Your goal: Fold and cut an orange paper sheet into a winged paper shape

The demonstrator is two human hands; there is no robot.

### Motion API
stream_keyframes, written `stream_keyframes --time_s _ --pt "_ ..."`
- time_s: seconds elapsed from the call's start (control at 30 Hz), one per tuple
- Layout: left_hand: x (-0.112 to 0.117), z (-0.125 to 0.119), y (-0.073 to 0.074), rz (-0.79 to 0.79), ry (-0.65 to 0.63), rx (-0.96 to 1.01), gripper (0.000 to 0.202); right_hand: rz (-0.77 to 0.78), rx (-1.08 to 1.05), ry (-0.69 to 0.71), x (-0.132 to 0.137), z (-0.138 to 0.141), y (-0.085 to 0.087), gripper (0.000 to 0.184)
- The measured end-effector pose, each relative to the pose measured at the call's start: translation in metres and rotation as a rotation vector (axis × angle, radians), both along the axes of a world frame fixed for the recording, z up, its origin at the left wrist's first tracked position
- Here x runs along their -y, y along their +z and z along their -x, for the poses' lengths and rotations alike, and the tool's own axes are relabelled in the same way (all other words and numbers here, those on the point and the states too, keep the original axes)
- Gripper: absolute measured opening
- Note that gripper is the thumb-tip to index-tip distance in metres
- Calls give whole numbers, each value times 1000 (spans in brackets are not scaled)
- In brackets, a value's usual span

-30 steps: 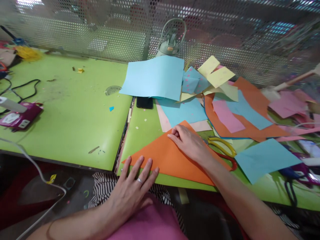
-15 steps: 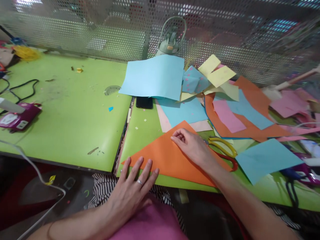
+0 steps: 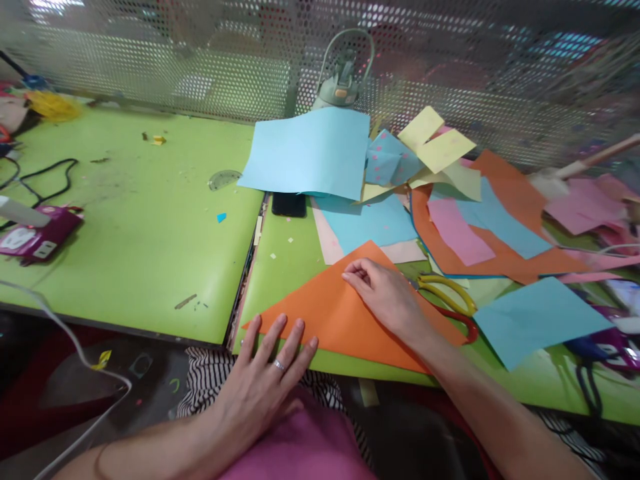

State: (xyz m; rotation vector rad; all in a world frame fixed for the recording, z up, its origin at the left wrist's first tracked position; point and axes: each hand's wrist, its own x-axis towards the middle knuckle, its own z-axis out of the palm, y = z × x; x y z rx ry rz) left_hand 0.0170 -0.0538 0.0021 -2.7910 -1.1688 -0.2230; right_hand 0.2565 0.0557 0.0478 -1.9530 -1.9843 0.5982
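An orange paper folded into a triangle (image 3: 334,313) lies at the near edge of the green table (image 3: 135,220). My left hand (image 3: 265,380) rests flat with fingers spread, its fingertips on the triangle's lower left corner. My right hand (image 3: 387,297) lies on the upper part of the triangle, fingers curled and pressing down near the top fold; nothing shows inside them. Yellow-handled scissors (image 3: 447,293) and red-handled scissors (image 3: 457,320) lie just right of my right hand.
Loose sheets are piled at the back right: a large light blue sheet (image 3: 310,153), yellow pieces (image 3: 435,140), orange and pink sheets (image 3: 500,227), another blue sheet (image 3: 537,317). A black phone (image 3: 289,204) lies under the blue sheet. A purple item (image 3: 37,237) and cables sit left. A perforated metal screen (image 3: 200,60) stands behind.
My right hand has slid slightly right and down along the orange triangle, its fingers curling in. My left hand has stayed in place.
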Motion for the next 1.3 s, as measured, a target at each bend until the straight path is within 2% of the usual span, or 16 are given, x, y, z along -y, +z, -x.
stream_keyframes --time_s 0.63,0.87,0.97,1.1,1.2,1.3 --pt "1 7 3 -66 7 -124 66 5 71 11 -4 -3 -5 18" --pt "0 15 7 -12 7 -13 67 -16 73 20 -7 -4 -6 21" --pt "-6 24 12 -11 91 99 62 -26 24 11 -7 -6 -7 22" --pt "-21 35 25 26 341 215 49 -46 -23 -5 -6 -6 -6 25" --pt "-32 36 33 106 387 259 43 -75 -43 7 -3 -7 -6 27" --pt "-38 33 37 200 401 267 34 -119 29 30 -1 -8 -9 28"
